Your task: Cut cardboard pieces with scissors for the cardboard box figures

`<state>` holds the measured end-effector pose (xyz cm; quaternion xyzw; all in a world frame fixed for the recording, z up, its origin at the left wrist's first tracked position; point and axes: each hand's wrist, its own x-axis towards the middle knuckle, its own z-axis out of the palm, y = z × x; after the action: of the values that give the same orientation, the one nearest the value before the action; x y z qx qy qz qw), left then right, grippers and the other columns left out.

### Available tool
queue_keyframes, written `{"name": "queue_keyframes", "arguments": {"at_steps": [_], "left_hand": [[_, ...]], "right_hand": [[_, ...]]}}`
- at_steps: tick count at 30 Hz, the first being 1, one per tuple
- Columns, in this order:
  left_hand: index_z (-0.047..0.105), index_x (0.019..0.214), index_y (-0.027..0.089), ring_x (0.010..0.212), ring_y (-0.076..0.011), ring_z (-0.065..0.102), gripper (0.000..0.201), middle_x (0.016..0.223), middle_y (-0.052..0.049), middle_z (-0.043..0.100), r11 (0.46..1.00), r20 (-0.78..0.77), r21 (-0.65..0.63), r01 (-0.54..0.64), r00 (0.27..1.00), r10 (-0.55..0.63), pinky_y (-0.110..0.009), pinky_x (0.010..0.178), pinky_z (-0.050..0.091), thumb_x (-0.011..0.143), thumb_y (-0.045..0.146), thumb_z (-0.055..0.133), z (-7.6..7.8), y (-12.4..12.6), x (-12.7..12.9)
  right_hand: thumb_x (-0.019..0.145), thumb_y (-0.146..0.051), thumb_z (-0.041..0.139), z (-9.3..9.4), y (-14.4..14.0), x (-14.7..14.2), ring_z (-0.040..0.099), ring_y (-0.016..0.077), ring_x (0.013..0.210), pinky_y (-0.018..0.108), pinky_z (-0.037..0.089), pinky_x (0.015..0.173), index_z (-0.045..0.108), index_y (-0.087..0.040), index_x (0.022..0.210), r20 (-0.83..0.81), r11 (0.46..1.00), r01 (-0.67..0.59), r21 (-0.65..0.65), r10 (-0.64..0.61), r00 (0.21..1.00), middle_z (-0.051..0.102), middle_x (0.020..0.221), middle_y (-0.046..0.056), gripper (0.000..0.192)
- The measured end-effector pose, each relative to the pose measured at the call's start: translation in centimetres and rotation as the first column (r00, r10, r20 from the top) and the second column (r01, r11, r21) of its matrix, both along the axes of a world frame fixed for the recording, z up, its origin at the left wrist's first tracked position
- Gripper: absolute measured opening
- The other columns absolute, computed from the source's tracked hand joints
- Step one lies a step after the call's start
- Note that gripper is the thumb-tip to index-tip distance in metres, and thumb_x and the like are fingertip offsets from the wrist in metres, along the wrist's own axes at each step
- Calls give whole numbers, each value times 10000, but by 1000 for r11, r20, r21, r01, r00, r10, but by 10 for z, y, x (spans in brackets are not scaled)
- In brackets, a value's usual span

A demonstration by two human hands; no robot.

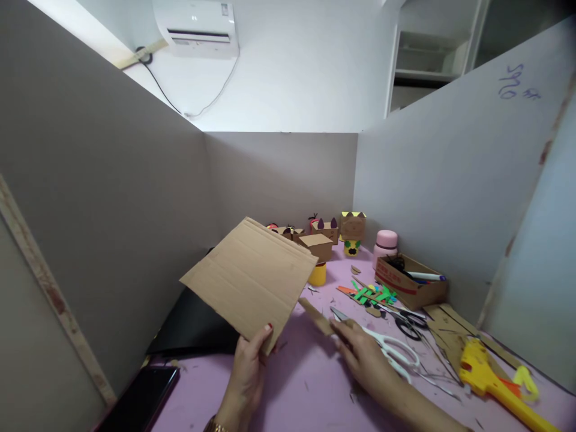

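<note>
On the pink surface (306, 384), the right hand (364, 354) lies open on the white scissors (391, 348), blades pointing left toward the cardboard sheet (249, 279) gripped by the left hand (249, 366).

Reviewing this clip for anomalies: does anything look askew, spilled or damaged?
Nothing damaged. Paper and cardboard scraps litter the pink table near the white scissors by the right hand; the left hand holds a cardboard sheet tilted.
</note>
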<state>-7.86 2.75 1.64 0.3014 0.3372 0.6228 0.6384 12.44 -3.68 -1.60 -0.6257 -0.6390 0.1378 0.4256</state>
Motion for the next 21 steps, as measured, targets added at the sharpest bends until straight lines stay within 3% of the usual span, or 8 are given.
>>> {"name": "queue_keyframes", "arguments": {"at_steps": [7,11,13,15,17,21], "left_hand": [[645,808,139,559,-106,591,334,715,21,674,1000,3,-17,-5,1000,5,-201,436,487,509,157,794,-2,-2,2],[648,877,145,622,-116,617,371,745,13,690,1000,-5,-17,-5,1000,5,-198,482,505,531,134,780,-4,-1,3],[650,870,140,608,-118,615,372,749,6,695,1000,-6,-14,-20,1000,20,-195,451,492,523,131,782,-4,0,2],[651,827,126,564,-113,601,343,728,3,689,999,-6,-13,-39,999,39,-193,413,474,512,132,786,-5,2,0],[646,790,120,529,-107,586,315,700,6,679,999,0,-11,-52,999,52,-192,392,463,508,136,787,-5,5,-2],[627,790,139,517,-106,582,321,683,21,667,997,22,-6,-71,997,71,-192,388,465,508,138,781,-5,6,-3]], "right_hand": [[809,-146,467,2,-3,-7,541,266,1027,387,423,917,624,-124,1113,252,998,-15,-63,30,967,618,1100,158,343],[718,-302,635,6,18,-25,526,380,1052,479,426,888,589,-75,1153,357,994,45,-96,-8,934,609,1121,228,492],[746,-241,590,6,29,-34,570,396,976,484,448,820,636,-51,1048,384,989,92,-116,-41,923,641,1038,260,359],[780,-96,470,7,37,-37,624,359,883,441,464,757,660,-54,976,375,983,127,-135,-68,925,677,947,259,276],[775,-17,398,8,41,-31,654,312,831,392,463,732,660,-85,969,322,982,130,-134,-81,943,705,900,221,333],[858,-127,368,6,44,-4,654,228,829,318,464,732,641,-149,926,102,990,113,-83,-104,989,713,864,107,282]]}}
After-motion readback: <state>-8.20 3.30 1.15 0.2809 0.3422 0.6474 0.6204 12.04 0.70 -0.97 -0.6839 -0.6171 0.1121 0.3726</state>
